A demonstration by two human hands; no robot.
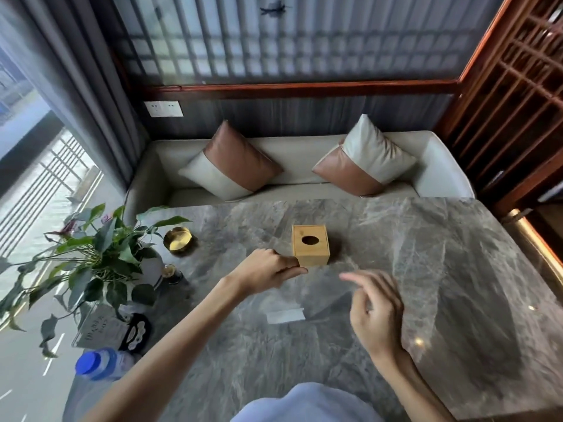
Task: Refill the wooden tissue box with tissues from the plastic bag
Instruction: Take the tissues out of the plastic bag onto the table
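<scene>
Left hand [268, 274]: fingers curled, pinching shut beside the box's lower left corner; whether it grips anything is unclear.
Right hand [376, 312]: blurred, loosely open, empty.
Square pale wooden tissue box [310, 245]: frame centre, oval hole on top.
Clear plastic bag [292, 303]: barely visible film between the hands.
Grey veined marble desk [426, 254]: glossy.

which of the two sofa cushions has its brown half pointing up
The left cushion: brown half on top, pale half below. The right cushion is reversed, pale on top.

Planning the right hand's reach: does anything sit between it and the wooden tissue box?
Nothing visible does. Only bare marble table lies between the right hand and the wooden tissue box; the left hand is at the box's near-left corner.
</scene>
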